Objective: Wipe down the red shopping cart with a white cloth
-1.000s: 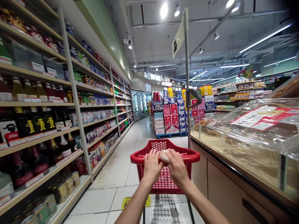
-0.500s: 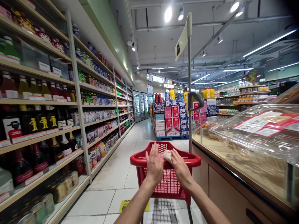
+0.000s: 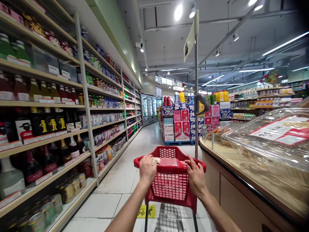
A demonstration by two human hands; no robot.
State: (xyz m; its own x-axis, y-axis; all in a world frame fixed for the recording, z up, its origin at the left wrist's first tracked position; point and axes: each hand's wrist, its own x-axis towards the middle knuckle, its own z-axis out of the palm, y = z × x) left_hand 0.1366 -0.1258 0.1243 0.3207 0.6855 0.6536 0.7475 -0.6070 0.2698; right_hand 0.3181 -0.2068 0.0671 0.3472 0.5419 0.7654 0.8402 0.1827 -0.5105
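A red shopping cart [image 3: 169, 185] with a mesh basket stands right in front of me. My left hand [image 3: 147, 169] is closed at the left part of its red handle [image 3: 170, 168], and a small crumpled whitish wad [image 3: 156, 160] sticks out from its fingers. What the wad is made of I cannot tell. On the right part of the handle lies my right hand [image 3: 196, 175], its fingers apart and slightly bent, with nothing in them. A pale label covers the middle of the handle between the hands.
Shelves of bottles and cans [image 3: 51, 125] line the left side. To the right runs a counter [image 3: 241, 187] with clear plastic food boxes [image 3: 272, 138]; a pole [image 3: 196, 80] rises beside it. Stacked drink cartons [image 3: 181, 124] stand ahead, with glass-door fridges [image 3: 148, 108] farther back.
My hands, earlier close together above the handle with the wad between them, have moved apart to its left and right sides. The wad went with my left hand. The view has shifted slightly.
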